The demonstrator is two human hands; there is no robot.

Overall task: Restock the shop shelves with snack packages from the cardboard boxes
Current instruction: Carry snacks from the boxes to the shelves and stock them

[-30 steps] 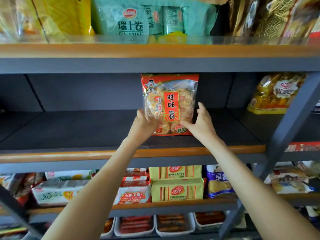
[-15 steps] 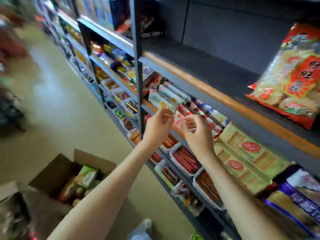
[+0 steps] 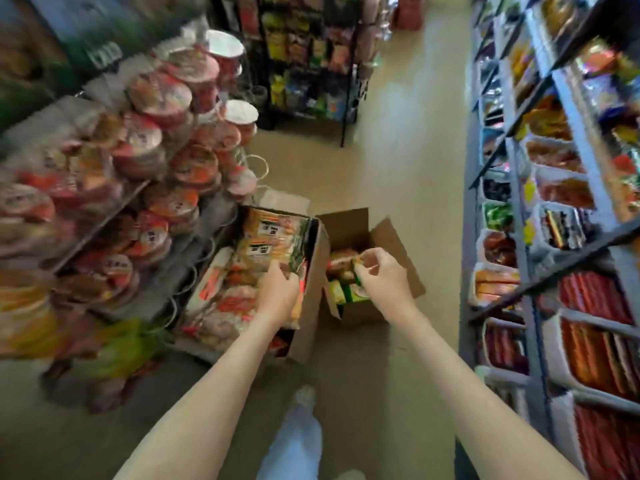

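The green-edged snack packet (image 3: 341, 264) sits in the small cardboard box (image 3: 393, 237) on the floor at twelve o'clock. Our right hand (image 3: 384, 277) pinches its top, likely to lift it. At its nine o'clock our left hand (image 3: 278, 292) digs into the fuller box (image 3: 311, 306); we cannot tell its fingers' hold. Shelves (image 3: 568, 109) stand at three o'clock. Labels are too blurred to read.

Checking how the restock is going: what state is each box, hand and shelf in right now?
Left box: open, full of snack packages.
Right box: flaps open, partly filled.
Left hand: fingers down among the left box's packages; grip unclear.
Right hand: pinches a green-edged package in the right box.
Shelf unit: stocked.
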